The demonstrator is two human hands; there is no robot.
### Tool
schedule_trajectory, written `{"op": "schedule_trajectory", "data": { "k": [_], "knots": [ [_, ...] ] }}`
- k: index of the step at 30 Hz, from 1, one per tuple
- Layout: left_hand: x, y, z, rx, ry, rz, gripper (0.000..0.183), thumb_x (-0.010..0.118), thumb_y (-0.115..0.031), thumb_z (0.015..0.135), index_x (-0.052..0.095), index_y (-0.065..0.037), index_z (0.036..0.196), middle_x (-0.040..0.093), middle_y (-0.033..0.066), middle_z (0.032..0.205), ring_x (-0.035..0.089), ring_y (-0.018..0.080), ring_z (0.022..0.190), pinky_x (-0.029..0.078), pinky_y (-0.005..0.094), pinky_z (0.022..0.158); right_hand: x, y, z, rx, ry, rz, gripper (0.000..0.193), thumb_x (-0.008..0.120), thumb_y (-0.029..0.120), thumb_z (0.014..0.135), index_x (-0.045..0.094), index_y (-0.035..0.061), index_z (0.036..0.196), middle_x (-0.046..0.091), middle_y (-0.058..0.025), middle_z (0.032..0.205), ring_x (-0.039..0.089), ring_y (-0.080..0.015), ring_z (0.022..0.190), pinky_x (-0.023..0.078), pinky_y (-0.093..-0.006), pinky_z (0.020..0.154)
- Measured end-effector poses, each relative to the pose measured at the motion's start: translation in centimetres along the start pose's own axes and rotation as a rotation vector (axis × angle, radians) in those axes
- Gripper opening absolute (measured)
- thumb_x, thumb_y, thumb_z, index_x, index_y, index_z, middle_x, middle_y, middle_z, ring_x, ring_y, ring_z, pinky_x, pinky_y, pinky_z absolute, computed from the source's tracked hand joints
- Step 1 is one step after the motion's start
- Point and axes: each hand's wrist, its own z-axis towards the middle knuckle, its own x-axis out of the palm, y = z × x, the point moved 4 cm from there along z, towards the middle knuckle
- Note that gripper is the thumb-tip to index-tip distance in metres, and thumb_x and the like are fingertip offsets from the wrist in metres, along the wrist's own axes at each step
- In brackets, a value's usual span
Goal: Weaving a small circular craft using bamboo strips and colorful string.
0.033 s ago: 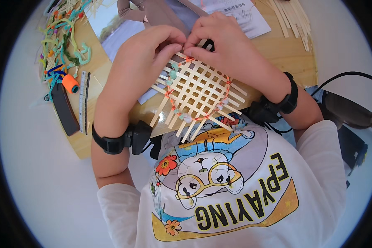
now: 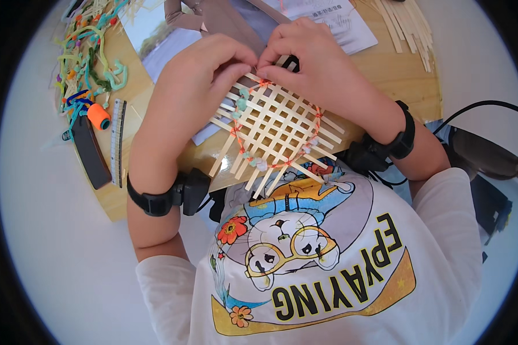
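A lattice (image 2: 277,127) of flat, pale wooden strips, woven crosswise, lies tilted over the table's near edge. Its strip ends stick out unevenly all round. Orange thread (image 2: 236,135) runs about the woven part, with small tufts of pale green and white fluff (image 2: 261,165) caught along it. At the far corner my left hand (image 2: 204,72) and my right hand (image 2: 302,54) meet, thumbs and forefingers pinched closed. A short bit of the orange thread shows between the fingertips; the rest there is covered by my fingers.
On the left are a tangle of coloured fuzzy stems (image 2: 101,60), an orange thread spool (image 2: 98,117), a dark flat bar (image 2: 91,152) and a clear ruler (image 2: 117,144). Printed sheets (image 2: 161,49) lie beyond my hands. Loose wooden strips (image 2: 408,31) fill the far right corner.
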Motion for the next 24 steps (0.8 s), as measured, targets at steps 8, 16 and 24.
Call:
{"op": "schedule_trajectory", "data": {
  "k": [8,16,24],
  "knots": [
    [-0.1,-1.0,-0.5,0.028,0.063,0.160,0.014,0.075,-0.004,0.085,0.073,0.000,0.098,0.063,0.0072,0.095,0.064,0.0229,0.082,0.052,0.0312,0.072,-0.1,0.2,0.1,-0.026,-0.020,-0.007,0.010,0.074,0.023,0.085,0.076,0.0137,0.087,0.065,-0.0026,0.089,0.058,-0.0262,0.096,0.040,-0.0426,0.091],
    [0.4,-1.5,-0.3,0.074,0.059,0.207,0.011,0.075,-0.005,0.084,0.070,-0.001,0.094,0.064,0.0075,0.094,0.065,0.0255,0.078,0.053,0.0341,0.069,-0.4,0.4,-0.2,-0.039,-0.012,-0.001,0.011,0.075,0.023,0.084,0.076,0.0131,0.087,0.063,-0.0027,0.088,0.056,-0.0264,0.096,0.040,-0.0421,0.089],
    [0.1,-1.8,-0.1,0.135,0.093,0.249,0.008,0.072,-0.004,0.086,0.069,-0.001,0.093,0.064,0.0076,0.093,0.064,0.0254,0.076,0.053,0.0340,0.068,-1.5,0.8,-0.7,-0.031,0.066,-0.005,0.019,0.079,0.024,0.084,0.074,0.0127,0.098,0.063,-0.0018,0.099,0.054,-0.0247,0.103,0.037,-0.0394,0.095]
  ]
}}
